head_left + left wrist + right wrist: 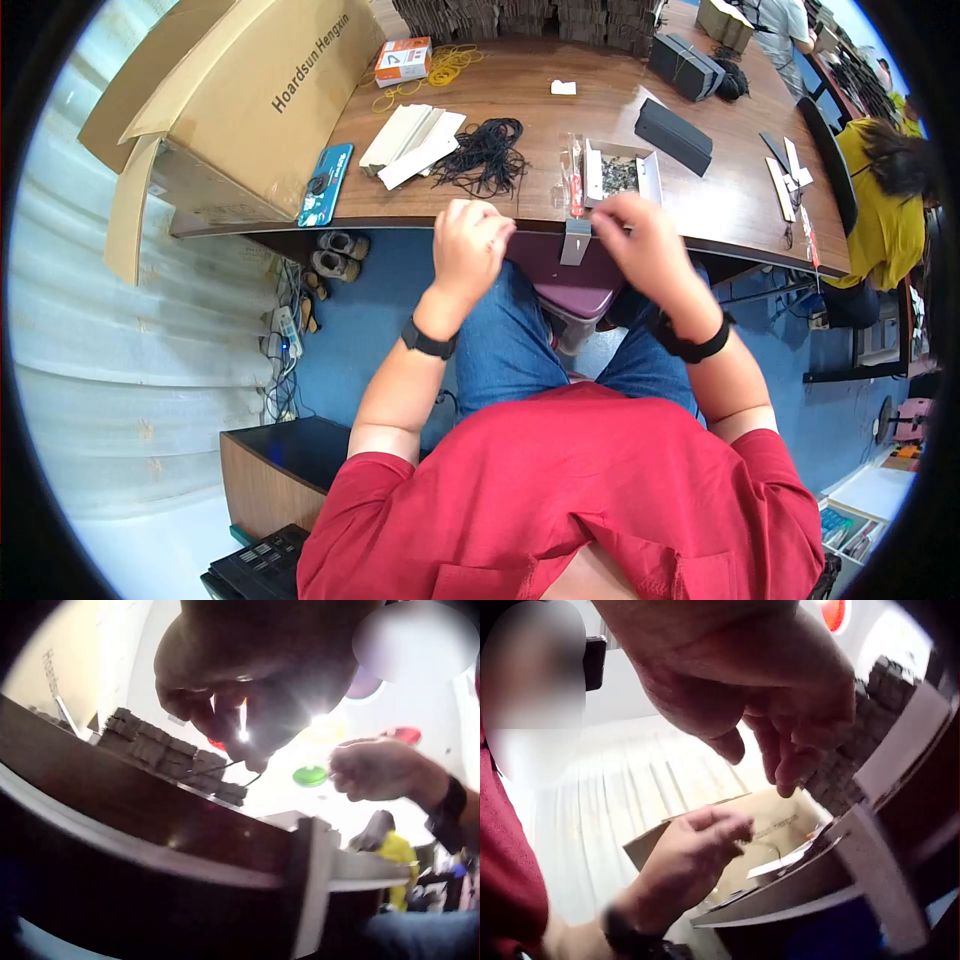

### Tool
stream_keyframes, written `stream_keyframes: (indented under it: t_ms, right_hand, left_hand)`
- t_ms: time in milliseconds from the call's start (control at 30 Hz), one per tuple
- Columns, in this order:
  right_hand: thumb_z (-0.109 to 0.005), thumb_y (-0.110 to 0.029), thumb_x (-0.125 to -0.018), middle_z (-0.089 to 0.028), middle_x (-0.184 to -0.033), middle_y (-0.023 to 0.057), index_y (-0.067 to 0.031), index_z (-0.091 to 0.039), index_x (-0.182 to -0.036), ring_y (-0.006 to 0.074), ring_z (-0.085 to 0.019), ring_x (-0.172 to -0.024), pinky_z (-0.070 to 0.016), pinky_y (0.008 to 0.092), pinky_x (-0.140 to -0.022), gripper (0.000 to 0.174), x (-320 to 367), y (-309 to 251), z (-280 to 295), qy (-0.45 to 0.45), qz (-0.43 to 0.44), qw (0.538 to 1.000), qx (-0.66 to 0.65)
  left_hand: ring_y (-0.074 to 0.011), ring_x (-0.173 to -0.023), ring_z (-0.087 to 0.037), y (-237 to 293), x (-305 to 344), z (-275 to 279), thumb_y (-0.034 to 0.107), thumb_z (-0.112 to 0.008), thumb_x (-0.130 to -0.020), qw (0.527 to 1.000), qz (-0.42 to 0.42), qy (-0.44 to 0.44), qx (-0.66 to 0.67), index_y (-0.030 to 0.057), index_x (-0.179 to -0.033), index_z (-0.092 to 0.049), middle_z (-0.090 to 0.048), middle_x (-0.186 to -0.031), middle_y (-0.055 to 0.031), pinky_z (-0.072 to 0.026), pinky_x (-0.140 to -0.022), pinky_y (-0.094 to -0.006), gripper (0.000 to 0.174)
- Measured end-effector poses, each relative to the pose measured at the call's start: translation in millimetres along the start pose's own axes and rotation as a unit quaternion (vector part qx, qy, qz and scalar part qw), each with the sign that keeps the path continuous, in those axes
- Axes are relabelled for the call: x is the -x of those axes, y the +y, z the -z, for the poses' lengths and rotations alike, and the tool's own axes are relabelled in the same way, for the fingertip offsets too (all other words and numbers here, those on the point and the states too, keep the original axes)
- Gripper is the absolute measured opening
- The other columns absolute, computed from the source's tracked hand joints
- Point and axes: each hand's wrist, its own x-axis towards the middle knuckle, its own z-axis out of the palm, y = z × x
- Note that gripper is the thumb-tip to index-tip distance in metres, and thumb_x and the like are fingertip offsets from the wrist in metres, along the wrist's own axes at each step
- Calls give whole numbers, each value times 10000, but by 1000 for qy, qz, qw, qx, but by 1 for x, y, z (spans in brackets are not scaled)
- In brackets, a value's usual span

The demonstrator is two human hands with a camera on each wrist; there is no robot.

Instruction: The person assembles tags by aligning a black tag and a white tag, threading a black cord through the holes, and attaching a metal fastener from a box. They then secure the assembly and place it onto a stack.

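Note:
My left hand [468, 245] is over the table's front edge, in front of a heap of black cords [482, 157]. Its fingertips pinch a thin black cord [255, 780], which hangs below them in the left wrist view. To the right, my right hand [640, 240] is held up near the front of a small white box [649, 180] of small dark pieces. In the right wrist view the right hand's thumb [729, 747] stands apart from its loosely bent fingers, and nothing shows between them.
A large cardboard box [270, 110] stands at left. Beige and white strips [410, 145], an orange-white box [403, 60] and yellow bands [455, 65] lie on the table [360, 205]. Black slabs [673, 137] lie at right, stacked grey-brown pieces [530, 18] behind. Another person [880, 200] sits right.

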Motion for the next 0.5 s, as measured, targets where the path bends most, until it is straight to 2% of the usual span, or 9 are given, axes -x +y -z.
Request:
stream_keyframes:
  t_ms: [33, 100, 167, 200, 367, 400, 433, 467, 500]
  right_hand:
    - [-610, -171, -876, -646, -801, 125, 16, -635, -899, 230, -625, -751, -486, 318, -680, 190, 6, -9, -7, -18, -6, 999, -29]
    - [-606, -303, -898, -665, -799, 98, -3, -658, -905, 162, -620, -721, -484, 299, -607, 304, 14, -23, -14, -139, -181, 941, -251]
    - [-579, -338, -925, -657, -808, 31, -7, -661, -913, 67, -578, -730, -443, 218, -591, 342, 20, -21, -25, -212, -305, 782, -501]
    - [-588, -278, -926, -655, -843, 12, -32, -664, -946, 56, -574, -730, -414, 179, -598, 258, 20, -17, -35, -188, -301, 747, -562]
    - [-575, -171, -932, -653, -844, 38, -20, -658, -966, 83, -570, -709, -464, 225, -638, 176, 23, -14, -32, -133, -318, 717, -607]
    - [-569, -173, -936, -648, -832, 36, -17, -657, -963, 84, -566, -703, -469, 232, -639, 181, 23, -14, -28, -136, -319, 707, -617]
    - [-563, -174, -939, -643, -820, 35, -15, -656, -961, 85, -561, -696, -474, 239, -640, 187, 24, -14, -24, -140, -320, 697, -627]
    - [-533, -169, -955, -613, -744, 27, 4, -649, -960, 84, -540, -642, -464, 230, -628, 208, 26, -13, -18, -174, -283, 689, -644]
    - [-529, -169, -957, -596, -717, 20, 11, -646, -957, 84, -526, -621, -457, 227, -615, 215, 28, -10, -17, -180, -268, 738, -593]
  left_hand:
    - [-254, -819, -554, 14, -3, 6, 59, -708, -716, 999, -12, 1, 45, 52, -797, -686, -613, -806, -61, -445, -738, -355, 84]
    - [-247, -814, -564, 42, -6, 17, 40, -700, -723, 988, 1, 15, 151, 48, -806, -678, -627, -823, -69, -445, -740, -344, 86]
    - [-247, -808, -564, 55, -2, 19, 32, -699, -721, 979, 5, -15, 205, 47, -817, -670, -618, -814, -74, -449, -740, -351, 102]
    - [-250, -802, -564, 61, 1, 18, 34, -703, -715, 983, -15, -9, 182, 51, -818, -668, -615, -811, -69, -446, -736, -354, 111]
    - [-254, -788, -567, 73, 22, 13, 64, -732, -688, 988, -44, -12, 149, 65, -815, -662, -614, -814, -52, -431, -716, -356, 145]
    - [-267, -790, -565, 71, 29, 6, 67, -728, -691, 980, -18, -45, 192, 53, -819, -663, -619, -826, -63, -434, -728, -357, 144]
    - [-245, -823, -583, 70, 36, 4, 89, -700, -767, 957, 42, -111, 266, 30, -848, -656, -634, -882, -74, -442, -756, -339, 110]
    - [-231, -851, -590, 72, 42, 0, 120, -657, -827, 916, 128, -120, 360, 12, -868, -652, -637, -914, -79, -447, -782, -332, 116]
    - [-217, -879, -596, 74, 43, -6, 151, -614, -888, 859, 211, -126, 448, -6, -888, -647, -641, -946, -83, -453, -809, -325, 161]
